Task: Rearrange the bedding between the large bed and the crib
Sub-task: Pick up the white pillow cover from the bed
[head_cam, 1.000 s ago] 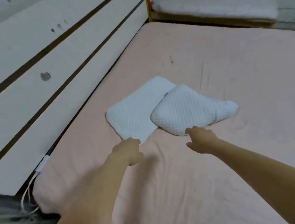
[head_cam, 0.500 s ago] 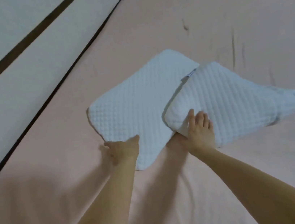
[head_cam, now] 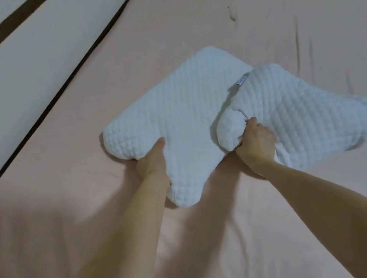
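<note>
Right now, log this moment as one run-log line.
left hand: grips left pillow near edge | right hand: grips right pillow corner | pillows overlap on pink sheet | crib: out of view

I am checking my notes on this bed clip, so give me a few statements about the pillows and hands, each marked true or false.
1. The left hand grips the near edge of the left pillow. True.
2. The right hand lies flat and open on the sheet. False: its fingers bunch the near corner of the right pillow.
3. The right pillow overlaps the left pillow's edge. True.
4. The bed sheet is dark blue. False: it is pale pink.
5. Both pillows have a white quilted cover. True.
6. A crib stands between the two pillows. False: no crib shows in this view.
</note>
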